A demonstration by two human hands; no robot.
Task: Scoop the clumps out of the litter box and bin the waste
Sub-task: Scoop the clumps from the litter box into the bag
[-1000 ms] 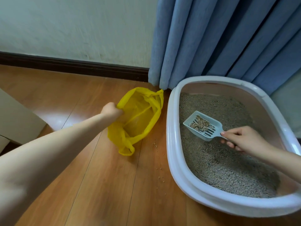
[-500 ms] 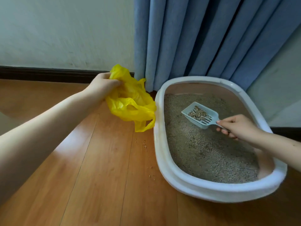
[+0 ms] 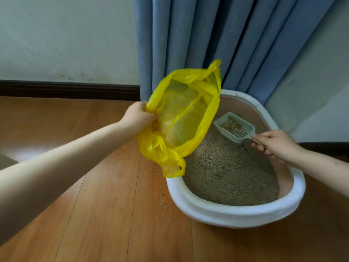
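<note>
No readable text, labels, brands or numbers anywhere.

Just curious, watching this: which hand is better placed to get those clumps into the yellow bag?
Probably the right hand: it grips the loaded scoop right beside the yellow bag, whose open mouth the left hand holds up over the litter box.

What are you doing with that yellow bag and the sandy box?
A person is cleaning a litter box. The left hand holds a yellow bag open over the box's edge. The right hand holds a scoop with clumps in it, right beside the bag's mouth. Nothing is tipped in yet. Some grains lie on the floor.
</note>
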